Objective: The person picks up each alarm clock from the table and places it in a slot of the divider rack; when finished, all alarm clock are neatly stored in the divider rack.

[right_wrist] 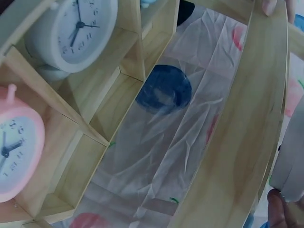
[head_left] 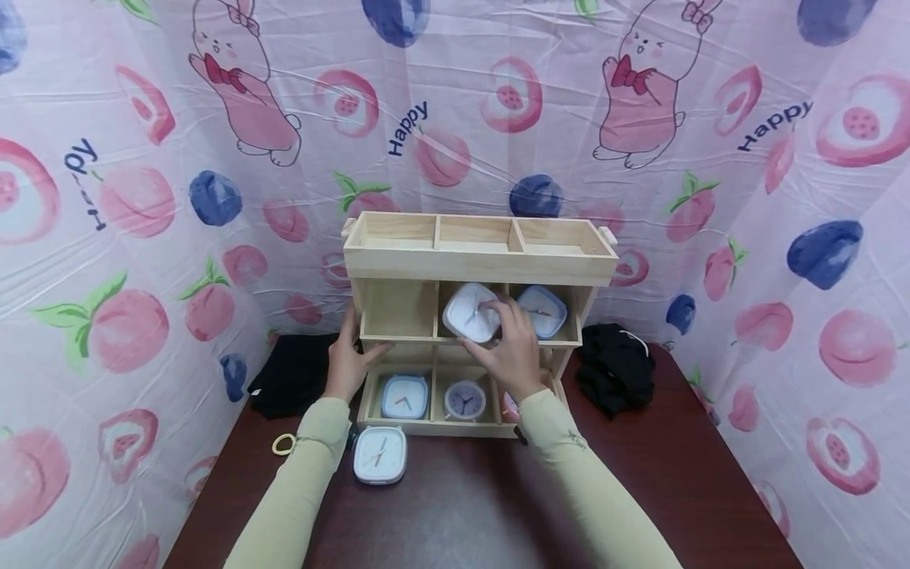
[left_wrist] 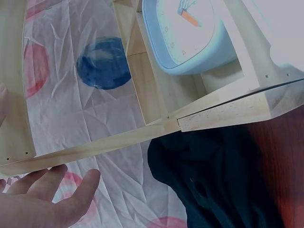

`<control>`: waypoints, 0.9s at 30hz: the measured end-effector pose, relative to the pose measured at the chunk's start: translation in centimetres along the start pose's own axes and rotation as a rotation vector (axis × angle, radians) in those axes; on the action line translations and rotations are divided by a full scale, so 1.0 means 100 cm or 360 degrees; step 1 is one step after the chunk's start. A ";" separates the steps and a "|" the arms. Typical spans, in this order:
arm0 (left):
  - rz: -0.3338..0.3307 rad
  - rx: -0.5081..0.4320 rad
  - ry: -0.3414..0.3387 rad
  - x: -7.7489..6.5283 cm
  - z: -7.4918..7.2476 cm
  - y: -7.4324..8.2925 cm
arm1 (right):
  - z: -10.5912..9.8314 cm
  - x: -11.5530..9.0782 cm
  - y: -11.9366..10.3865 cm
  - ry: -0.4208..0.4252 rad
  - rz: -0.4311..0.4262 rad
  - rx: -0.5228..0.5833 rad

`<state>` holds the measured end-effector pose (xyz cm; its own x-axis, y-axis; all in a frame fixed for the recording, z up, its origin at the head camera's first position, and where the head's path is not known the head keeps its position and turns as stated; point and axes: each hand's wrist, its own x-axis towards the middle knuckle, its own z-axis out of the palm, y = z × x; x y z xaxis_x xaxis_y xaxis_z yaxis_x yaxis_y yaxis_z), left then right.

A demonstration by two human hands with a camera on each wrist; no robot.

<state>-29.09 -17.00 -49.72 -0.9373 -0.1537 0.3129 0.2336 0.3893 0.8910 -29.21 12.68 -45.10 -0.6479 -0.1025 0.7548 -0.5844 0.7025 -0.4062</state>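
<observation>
A tiered wooden organizer (head_left: 479, 267) stands on the table. My right hand (head_left: 513, 348) pinches a white square clock (head_left: 466, 313) at the middle compartment of its middle tier; the clock's pale side (right_wrist: 289, 156) shows at the right wrist view's edge. My left hand (head_left: 348, 365) holds the organizer's left side, thumb along the middle tier's front and fingers (left_wrist: 80, 194) against the outer side. A blue clock (head_left: 546, 313) leans in the right compartment of that tier. Below sit another blue clock (head_left: 405, 397), a round whitish clock (head_left: 465, 400) and a pink clock (right_wrist: 19, 147), partly hidden by my right arm in the head view.
A white clock (head_left: 380, 455) lies face up on the table (head_left: 455, 506), before the organizer's front left corner. Black cloth (head_left: 291, 375) lies left of the organizer, and a black cloth bundle (head_left: 615, 370) right of it. A small yellow ring (head_left: 283, 444) is near my left sleeve.
</observation>
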 end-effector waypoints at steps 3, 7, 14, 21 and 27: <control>0.0004 -0.0021 -0.0003 0.000 0.000 -0.001 | 0.004 0.007 0.001 -0.0027 0.0059 -0.0047; 0.0002 -0.0030 -0.0006 0.000 0.000 -0.003 | 0.008 0.013 0.002 -0.0081 0.0091 -0.0120; 0.0005 -0.0018 -0.0011 0.001 0.000 -0.001 | 0.012 0.021 -0.001 -0.0181 0.0099 -0.0269; 0.0000 -0.0015 -0.0004 0.000 0.001 0.000 | 0.017 0.018 0.001 -0.0238 0.0074 -0.0350; 0.0004 0.0004 -0.0007 0.001 0.000 -0.001 | 0.018 0.011 0.000 -0.0198 0.0051 -0.0330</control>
<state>-29.23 -17.01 -49.78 -0.9377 -0.1487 0.3139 0.2355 0.3919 0.8893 -30.81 11.27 -45.15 -0.7272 -0.1545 0.6688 -0.4579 0.8350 -0.3050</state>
